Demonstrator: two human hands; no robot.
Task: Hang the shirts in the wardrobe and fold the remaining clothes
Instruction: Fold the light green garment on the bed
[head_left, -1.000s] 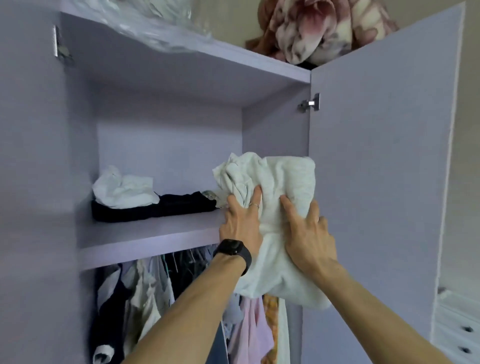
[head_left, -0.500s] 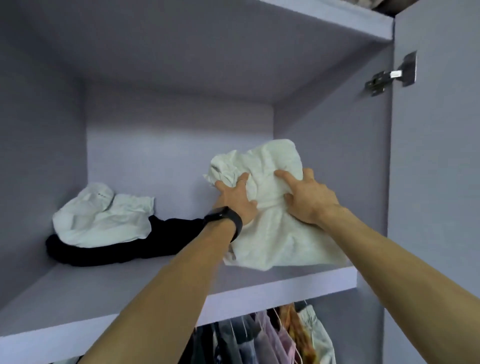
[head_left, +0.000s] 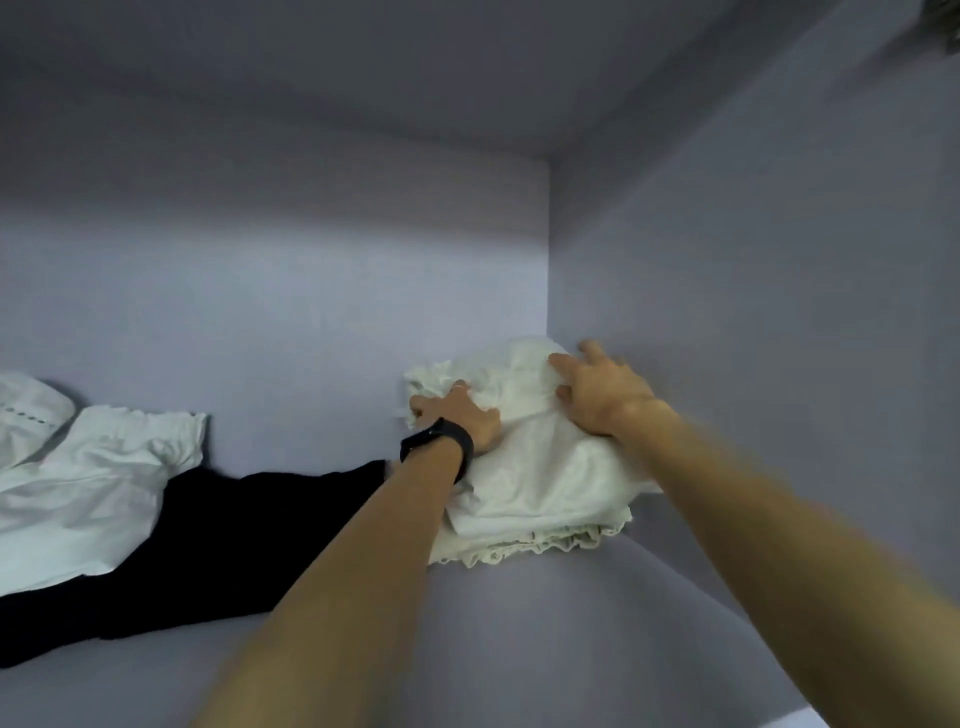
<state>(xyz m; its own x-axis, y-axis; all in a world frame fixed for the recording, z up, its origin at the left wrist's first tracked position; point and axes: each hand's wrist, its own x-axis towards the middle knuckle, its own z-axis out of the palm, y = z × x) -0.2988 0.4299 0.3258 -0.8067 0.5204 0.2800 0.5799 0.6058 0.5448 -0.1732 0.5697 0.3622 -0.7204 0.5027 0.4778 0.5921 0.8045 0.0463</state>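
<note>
On the lilac shelf (head_left: 519, 649), the white garment (head_left: 545, 483) had gone from mid-air into the back right corner, my left hand (head_left: 457, 421) gripping it, my right hand (head_left: 597, 395) pressing it down, nearly stowed.

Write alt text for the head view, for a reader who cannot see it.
The left hand grips and the right hand presses a folded cream garment in the back right corner of a lilac wardrobe shelf. A black garment with a white garment partly over it lies farther left.
</note>
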